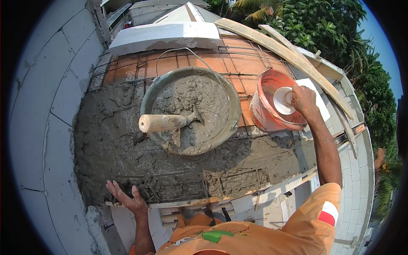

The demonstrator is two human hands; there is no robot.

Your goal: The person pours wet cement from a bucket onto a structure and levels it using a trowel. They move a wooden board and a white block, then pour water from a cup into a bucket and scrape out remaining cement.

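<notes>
My right hand (303,100) is closed on a white cup (284,101), tilted over the mouth of a red bucket (267,111); the bucket's inside is only partly visible. To its left stands a wide bucket (233,123) full of wet grey concrete, its wire handle up at the back. A trowel (163,123) lies in that concrete, its wooden grip jutting past the left rim and its blade mostly sunk. My left hand (129,199), fingers spread and holding nothing, is at the near left edge of the fresh concrete (106,140).
Steel bars (231,63) cross orange-brown boards behind the buckets. A pale block (170,36) lies at the far side. Long planks (293,59) run along the far right. A grey block wall (51,106) rises on the left. Below the slab's near edge there is a drop.
</notes>
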